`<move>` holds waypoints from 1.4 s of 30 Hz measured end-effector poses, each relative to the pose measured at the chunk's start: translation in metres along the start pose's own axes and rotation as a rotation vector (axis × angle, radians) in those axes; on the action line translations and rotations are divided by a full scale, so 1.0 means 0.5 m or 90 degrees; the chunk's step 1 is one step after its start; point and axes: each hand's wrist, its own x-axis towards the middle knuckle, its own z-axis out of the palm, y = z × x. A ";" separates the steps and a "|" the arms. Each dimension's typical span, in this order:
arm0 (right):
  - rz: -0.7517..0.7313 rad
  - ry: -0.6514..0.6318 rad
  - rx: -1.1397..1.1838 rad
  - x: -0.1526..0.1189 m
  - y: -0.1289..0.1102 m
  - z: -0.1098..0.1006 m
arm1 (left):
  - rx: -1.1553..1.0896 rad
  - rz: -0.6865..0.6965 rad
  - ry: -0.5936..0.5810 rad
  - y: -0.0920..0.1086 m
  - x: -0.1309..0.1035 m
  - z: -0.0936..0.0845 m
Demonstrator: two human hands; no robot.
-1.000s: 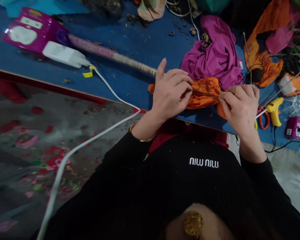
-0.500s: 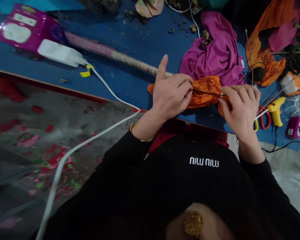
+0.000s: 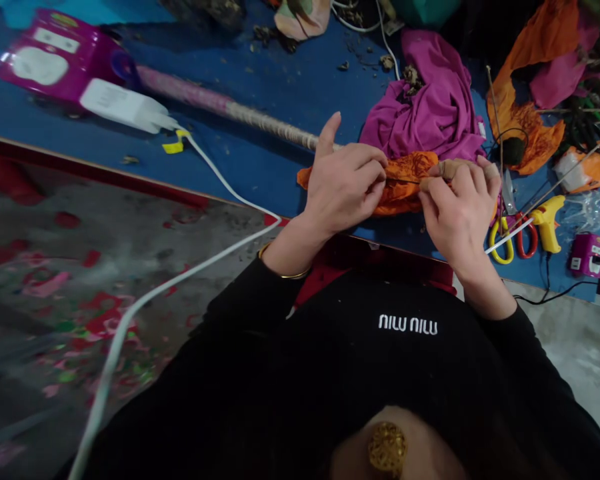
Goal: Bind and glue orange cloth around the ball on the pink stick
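Observation:
Crumpled orange material (image 3: 405,197) lies along the table's near edge, with a thin dark strand across it. My left hand (image 3: 347,180) is closed on its left part, thumb sticking up, beside the end of a long wrapped rod (image 3: 270,125). On the right part, my right hand (image 3: 460,203) pinches the orange material, fingertips together near the dark strand. What exactly lies between the fingertips is too small to tell. A magenta cloth (image 3: 430,107) is bunched just behind both hands.
Scissors with yellow and red handles (image 3: 527,237), a yellow glue gun (image 3: 549,220) and a purple power block (image 3: 587,255) lie at the right. A larger purple power block (image 3: 70,60) with a white plug sits at the left. A white cable (image 3: 180,277) hangs over the front edge.
My right hand has moved left along the orange material, closer to my left hand, uncovering more of the scissors. My left hand has barely moved.

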 end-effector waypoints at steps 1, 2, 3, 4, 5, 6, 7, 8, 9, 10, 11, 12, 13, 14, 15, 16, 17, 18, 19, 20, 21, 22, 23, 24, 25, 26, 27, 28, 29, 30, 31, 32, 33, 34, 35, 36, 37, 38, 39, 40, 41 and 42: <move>0.006 -0.001 0.007 0.003 0.000 0.001 | 0.008 0.003 -0.004 -0.002 0.001 0.001; 0.010 -0.005 0.014 0.006 0.001 0.001 | 0.020 0.013 -0.009 -0.004 0.001 0.002; 0.011 -0.009 0.021 0.009 0.002 0.002 | 0.034 0.023 -0.013 -0.006 0.001 0.002; 0.011 -0.013 0.027 0.012 0.002 0.004 | 0.044 0.032 -0.016 -0.008 0.001 0.003; 0.011 -0.017 0.029 0.015 0.002 0.006 | 0.050 0.038 -0.018 -0.009 0.000 0.004; 0.012 -0.021 0.027 0.019 0.001 0.008 | 0.051 0.041 -0.019 -0.010 -0.001 0.004; 0.013 -0.025 0.020 0.023 0.000 0.009 | 0.049 0.040 -0.017 -0.011 -0.002 0.003; 0.016 -0.029 0.007 0.028 -0.001 0.011 | 0.046 0.038 -0.015 -0.012 -0.003 0.003; 0.020 -0.034 -0.008 0.032 -0.003 0.012 | 0.041 0.036 -0.012 -0.013 -0.004 0.001; 0.024 -0.040 -0.026 0.037 -0.005 0.012 | 0.036 0.037 -0.011 -0.014 -0.004 0.000; 0.029 -0.045 -0.044 0.040 -0.007 0.013 | 0.032 0.038 -0.011 -0.015 -0.004 -0.001; 0.034 -0.049 -0.061 0.044 -0.009 0.013 | 0.030 0.040 -0.014 -0.016 -0.004 -0.002; 0.039 -0.053 -0.077 0.046 -0.010 0.014 | 0.030 0.042 -0.015 -0.017 -0.005 -0.002; 0.044 -0.055 -0.091 0.047 -0.011 0.016 | 0.033 0.042 -0.013 -0.018 -0.005 0.000; 0.047 -0.054 -0.102 0.048 -0.010 0.018 | 0.039 0.043 -0.006 -0.019 -0.006 0.003; 0.047 -0.050 -0.109 0.047 -0.009 0.021 | 0.048 0.048 0.004 -0.020 -0.008 0.008; 0.043 -0.041 -0.111 0.046 -0.006 0.025 | 0.059 0.057 0.018 -0.020 -0.009 0.015; 0.036 -0.029 -0.110 0.044 -0.003 0.030 | 0.071 0.062 0.035 -0.019 -0.011 0.023; 0.028 -0.017 -0.106 0.042 0.000 0.034 | 0.081 0.059 0.055 -0.018 -0.012 0.032; 0.020 -0.006 -0.102 0.041 0.003 0.038 | 0.089 0.047 0.075 -0.017 -0.012 0.041; 0.014 0.003 -0.099 0.039 0.006 0.041 | 0.092 0.025 0.092 -0.014 -0.011 0.049; 0.010 0.008 -0.096 0.038 0.007 0.044 | 0.091 -0.004 0.109 -0.012 -0.009 0.056; 0.009 0.011 -0.093 0.038 0.007 0.045 | 0.085 -0.032 0.120 -0.010 -0.007 0.061; 0.012 0.015 -0.093 0.037 0.006 0.045 | 0.077 -0.052 0.127 -0.008 -0.004 0.065; 0.015 0.022 -0.095 0.036 0.004 0.045 | 0.067 -0.065 0.130 -0.005 0.000 0.066; 0.014 0.037 -0.100 0.035 0.002 0.044 | 0.059 -0.071 0.132 -0.004 0.003 0.066; 0.007 0.065 -0.110 0.032 -0.002 0.044 | 0.052 -0.073 0.132 -0.002 0.006 0.064; -0.008 0.107 -0.126 0.028 -0.004 0.043 | 0.045 -0.072 0.132 -0.001 0.008 0.061; -0.028 0.148 -0.143 0.022 -0.007 0.044 | 0.038 -0.069 0.131 0.000 0.009 0.058; -0.054 0.181 -0.156 0.015 -0.009 0.045 | 0.033 -0.066 0.130 -0.001 0.010 0.056; -0.078 0.198 -0.162 0.006 -0.010 0.046 | 0.029 -0.065 0.128 -0.002 0.010 0.054; -0.093 0.195 -0.163 -0.004 -0.011 0.048 | 0.026 -0.065 0.122 -0.005 0.009 0.053; -0.102 0.177 -0.162 -0.014 -0.012 0.050 | 0.026 -0.066 0.115 -0.008 0.009 0.054; -0.105 0.151 -0.160 -0.024 -0.013 0.052 | 0.026 -0.066 0.107 -0.013 0.008 0.055; -0.103 0.128 -0.159 -0.033 -0.013 0.055 | 0.027 -0.066 0.100 -0.018 0.007 0.057; -0.097 0.111 -0.160 -0.039 -0.014 0.058 | 0.030 -0.064 0.096 -0.023 0.006 0.059; -0.089 0.091 -0.157 -0.044 -0.015 0.061 | 0.035 -0.061 0.095 -0.026 0.005 0.060; -0.082 0.074 -0.149 -0.047 -0.015 0.064 | 0.041 -0.057 0.096 -0.028 0.005 0.060; -0.073 0.058 -0.139 -0.048 -0.015 0.068 | 0.050 -0.052 0.102 -0.027 0.004 0.058; -0.063 0.044 -0.132 -0.047 -0.015 0.071 | 0.060 -0.042 0.115 -0.024 0.003 0.054; -0.058 0.039 -0.130 -0.045 -0.014 0.074 | 0.072 -0.025 0.138 -0.017 0.001 0.050; -0.055 0.040 -0.133 -0.043 -0.013 0.076 | 0.086 -0.001 0.165 -0.009 -0.001 0.045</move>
